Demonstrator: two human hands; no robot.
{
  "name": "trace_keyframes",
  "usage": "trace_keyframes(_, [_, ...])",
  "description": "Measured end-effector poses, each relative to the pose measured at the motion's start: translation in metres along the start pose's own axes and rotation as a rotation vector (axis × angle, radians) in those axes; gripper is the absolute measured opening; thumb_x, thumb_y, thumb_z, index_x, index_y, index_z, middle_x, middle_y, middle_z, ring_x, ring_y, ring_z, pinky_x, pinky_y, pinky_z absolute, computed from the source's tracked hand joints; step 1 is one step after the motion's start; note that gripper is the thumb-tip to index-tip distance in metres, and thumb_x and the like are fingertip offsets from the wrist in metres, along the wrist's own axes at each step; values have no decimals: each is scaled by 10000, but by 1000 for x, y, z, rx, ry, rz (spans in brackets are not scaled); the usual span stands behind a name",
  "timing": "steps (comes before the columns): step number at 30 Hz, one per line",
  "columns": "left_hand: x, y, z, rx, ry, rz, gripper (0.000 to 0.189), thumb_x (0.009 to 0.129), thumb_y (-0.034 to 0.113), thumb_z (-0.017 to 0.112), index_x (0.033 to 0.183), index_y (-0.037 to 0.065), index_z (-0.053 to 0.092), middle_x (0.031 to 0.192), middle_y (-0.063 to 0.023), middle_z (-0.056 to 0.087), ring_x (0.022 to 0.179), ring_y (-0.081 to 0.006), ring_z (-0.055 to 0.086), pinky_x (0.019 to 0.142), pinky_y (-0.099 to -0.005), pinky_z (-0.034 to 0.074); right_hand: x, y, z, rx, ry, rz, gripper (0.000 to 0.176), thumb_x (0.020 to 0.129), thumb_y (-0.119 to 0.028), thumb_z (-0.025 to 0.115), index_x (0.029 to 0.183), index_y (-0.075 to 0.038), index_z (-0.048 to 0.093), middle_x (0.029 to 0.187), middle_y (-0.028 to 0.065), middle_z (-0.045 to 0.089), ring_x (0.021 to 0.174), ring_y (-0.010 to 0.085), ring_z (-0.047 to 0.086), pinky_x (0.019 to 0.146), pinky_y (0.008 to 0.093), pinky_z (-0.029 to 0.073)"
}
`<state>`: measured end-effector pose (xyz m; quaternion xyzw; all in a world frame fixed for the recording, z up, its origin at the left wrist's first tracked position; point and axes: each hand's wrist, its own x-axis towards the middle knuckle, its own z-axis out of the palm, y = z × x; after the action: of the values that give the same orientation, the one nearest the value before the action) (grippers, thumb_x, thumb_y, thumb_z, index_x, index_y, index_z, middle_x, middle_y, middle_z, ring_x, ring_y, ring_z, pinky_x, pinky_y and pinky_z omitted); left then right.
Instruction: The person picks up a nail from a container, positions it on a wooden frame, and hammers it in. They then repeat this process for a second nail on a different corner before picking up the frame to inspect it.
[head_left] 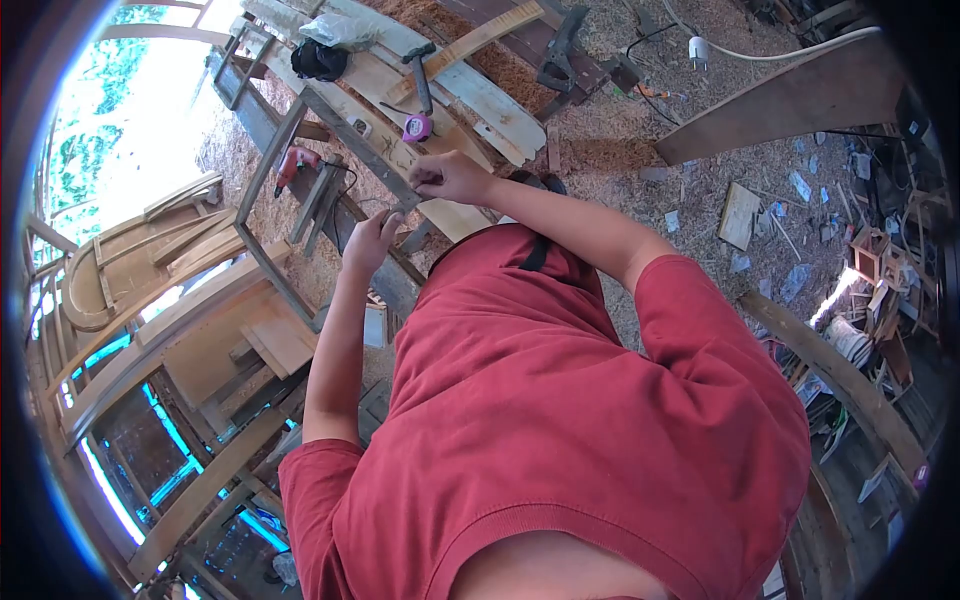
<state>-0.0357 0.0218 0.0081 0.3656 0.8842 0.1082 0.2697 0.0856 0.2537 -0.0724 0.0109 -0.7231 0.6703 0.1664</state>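
Observation:
My left hand (368,243) is closed, with its thumb and fingers pressed together beside a long grey wooden frame (357,146). To the right and a little above it, my right hand (450,178) is curled closed over the end part of the same frame. Anything small between the fingers of either hand is too hidden to make out. Just above my right hand, a pink tape measure (417,127) lies on the wooden bench (455,140), and a hammer (421,82) lies beyond it. A red power drill (296,168) rests left of the frame.
Black and clear plastic bags (319,60) lie at the bench's far end. A hand saw (562,55) is at the top. Wooden panels (240,345) and frames fill the left side. A white plug (698,50) hangs at upper right; scraps and sawdust cover the floor (690,190).

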Motion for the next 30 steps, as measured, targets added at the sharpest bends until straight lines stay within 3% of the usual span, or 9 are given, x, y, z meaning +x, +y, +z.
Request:
trace_keyframes(4, [-3,3,-2,-15,-10,-32,617,1070,561,574,1245,-18,699,884,-326,701,939,-516,702,788,-544,539,1,1,2,76,31,101,254,919,-76,800,1108,-53,632,1018,74,811,896,112,760,849,297,600])
trace_keyframes(7, [-3,-1,-1,-3,8,-23,631,1066,569,575,1282,-11,698,906,-327,709,962,-508,708,806,-542,545,0,4,5,124,62,95,251,901,-125,784,1088,-49,635,963,80,816,879,191,796,828,339,618])
trace_keyframes(16, [-5,-4,0,46,33,-9,641,1066,589,559,1323,19,702,976,-316,733,1026,-497,710,855,-535,557,8,8,1,-230,-50,-154,184,890,-122,786,1040,-63,699,929,64,782,867,177,778,802,355,604])
trace_keyframes(19, [-5,1,-3,37,26,-17,624,1071,568,561,1317,13,705,1010,-321,732,1051,-494,707,881,-527,553,10,0,2,28,81,-107,174,894,-129,792,1048,-70,737,923,57,774,852,173,761,802,351,597])
trace_keyframes(21, [-7,5,-6,17,17,-14,618,1080,530,564,1318,-25,694,1055,-348,720,1101,-498,697,920,-514,543,11,-11,-4,46,45,-69,157,897,-126,794,1037,-67,755,928,63,774,860,169,755,813,346,598])
trace_keyframes(24, [-15,28,-21,8,-44,-59,586,1081,520,565,1326,6,704,1097,-327,729,1124,-482,696,942,-506,544,16,-36,-12,-19,-46,-63,130,905,-120,792,1016,-57,768,932,69,773,872,162,747,835,330,598])
trace_keyframes(27, [-9,5,-6,-10,35,48,544,1078,547,556,1283,78,740,956,-253,755,991,-445,734,883,-521,559,21,-43,-13,-69,-139,-117,123,909,-124,788,1010,-56,770,929,69,774,876,163,749,834,335,596])
trace_keyframes(30, [-12,5,-5,-37,51,45,540,1079,547,553,1268,79,744,980,-256,756,1001,-444,732,880,-530,557,27,-43,-11,-156,-178,-174,123,901,-129,783,1000,-58,767,920,68,774,865,175,753,818,346,590])
